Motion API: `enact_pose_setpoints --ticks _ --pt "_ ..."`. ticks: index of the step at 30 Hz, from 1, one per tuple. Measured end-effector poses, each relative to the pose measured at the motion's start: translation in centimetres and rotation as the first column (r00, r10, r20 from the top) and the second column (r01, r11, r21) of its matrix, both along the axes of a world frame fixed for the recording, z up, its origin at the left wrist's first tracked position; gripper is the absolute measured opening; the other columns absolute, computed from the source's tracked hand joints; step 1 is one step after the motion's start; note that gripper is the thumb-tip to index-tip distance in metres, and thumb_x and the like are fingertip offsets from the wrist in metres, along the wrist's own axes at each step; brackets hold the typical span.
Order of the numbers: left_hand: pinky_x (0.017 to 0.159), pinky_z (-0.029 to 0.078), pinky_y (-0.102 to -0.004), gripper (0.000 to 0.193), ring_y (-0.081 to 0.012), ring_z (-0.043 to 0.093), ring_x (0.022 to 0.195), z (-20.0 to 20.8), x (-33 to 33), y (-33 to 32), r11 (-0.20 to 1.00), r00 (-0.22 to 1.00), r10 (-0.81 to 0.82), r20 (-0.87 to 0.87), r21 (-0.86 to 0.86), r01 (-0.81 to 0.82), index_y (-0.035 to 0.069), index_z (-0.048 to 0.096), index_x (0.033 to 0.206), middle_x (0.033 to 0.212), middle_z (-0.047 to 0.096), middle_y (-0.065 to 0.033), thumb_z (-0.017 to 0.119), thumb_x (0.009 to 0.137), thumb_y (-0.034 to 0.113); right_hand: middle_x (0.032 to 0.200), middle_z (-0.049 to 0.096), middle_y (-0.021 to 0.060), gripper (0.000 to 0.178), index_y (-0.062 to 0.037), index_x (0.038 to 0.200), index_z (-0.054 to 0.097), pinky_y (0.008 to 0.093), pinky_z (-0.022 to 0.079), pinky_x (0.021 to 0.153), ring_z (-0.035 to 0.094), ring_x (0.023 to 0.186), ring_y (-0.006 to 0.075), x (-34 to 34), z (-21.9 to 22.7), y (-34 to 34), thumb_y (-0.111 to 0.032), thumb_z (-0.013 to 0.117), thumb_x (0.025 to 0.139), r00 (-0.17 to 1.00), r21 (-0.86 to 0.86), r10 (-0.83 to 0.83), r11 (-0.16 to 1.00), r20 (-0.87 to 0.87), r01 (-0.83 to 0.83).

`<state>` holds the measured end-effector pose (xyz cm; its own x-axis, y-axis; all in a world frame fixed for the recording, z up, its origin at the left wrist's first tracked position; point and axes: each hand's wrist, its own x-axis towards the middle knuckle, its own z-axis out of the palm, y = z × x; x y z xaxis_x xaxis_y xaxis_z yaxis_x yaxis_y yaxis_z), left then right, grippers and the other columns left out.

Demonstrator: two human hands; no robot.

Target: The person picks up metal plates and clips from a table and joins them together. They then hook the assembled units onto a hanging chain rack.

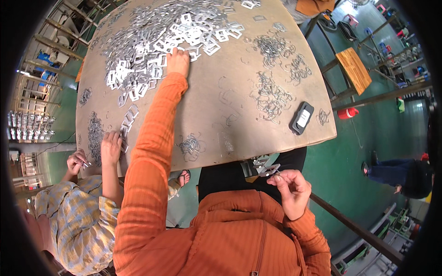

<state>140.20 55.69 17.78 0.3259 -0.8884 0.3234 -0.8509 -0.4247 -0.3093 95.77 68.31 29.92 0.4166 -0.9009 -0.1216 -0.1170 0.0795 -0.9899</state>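
My left hand (178,63) is stretched out to the near edge of a big pile of flat rectangular metal frames (193,33). Its fingers are bent together over one frame at the pile's edge; the fingertips are partly hidden. Close to my body, beyond the table's front edge, my right hand (293,189) pinches a metal piece between thumb and fingers. Several linked metal frames (263,165) hang at those fingertips, above my lap. Exactly how they join is too small to make out.
Bent wire hooks (271,94) lie in heaps on the table (207,117), with a smaller heap (191,145) near its front edge. A black phone-like object (302,118) lies at the right. A co-worker in a checked shirt (80,223) handles metal pieces at the left corner.
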Motion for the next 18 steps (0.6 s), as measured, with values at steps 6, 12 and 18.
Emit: enact_pose_setpoints --ticks 6,12,18 --pt "0.064 0.048 -0.0333 0.016 -0.0231 0.061 0.071 2.2 -4.8 4.4 0.926 0.795 -0.154 -0.587 -0.366 -0.091 0.005 0.064 0.093 0.081 0.062 -0.0099 0.064 0.077 0.01 0.075 0.065 0.0076 0.001 0.0037 0.084 0.056 0.0219 0.051 0.064 0.063 0.07 0.0104 -0.3 -0.9 -0.2 0.004 0.057 0.084 0.999 -0.033 0.036 0.999 -0.02 -0.036" --pt "0.06 0.049 -0.0226 0.014 -0.0089 0.059 0.068 8.8 -21.6 12.4 0.965 -0.468 -0.261 -0.844 -0.235 -0.115 0.001 0.055 0.09 0.079 0.062 -0.0045 0.063 0.08 0.003 0.074 0.064 0.0052 0.003 0.0029 0.085 0.058 0.0205 0.05 0.062 0.063 0.069 0.0085 -0.3 -1.0 -0.1 0.001 0.06 0.083 0.999 -0.026 0.026 0.999 -0.047 -0.027" --pt "0.064 0.051 -0.0213 0.014 -0.0092 0.06 0.075 11.1 -27.3 16.0 0.955 -0.648 -0.294 -0.702 -0.235 -0.179 0.0 0.053 0.088 0.084 0.06 -0.0057 0.063 0.079 -0.003 0.074 0.064 0.0049 0.004 0.0023 0.085 0.059 0.0204 0.05 0.061 0.062 0.069 0.0082 -0.6 -0.9 0.3 0.0 0.061 0.083 1.0 -0.044 0.012 0.999 -0.026 -0.013"
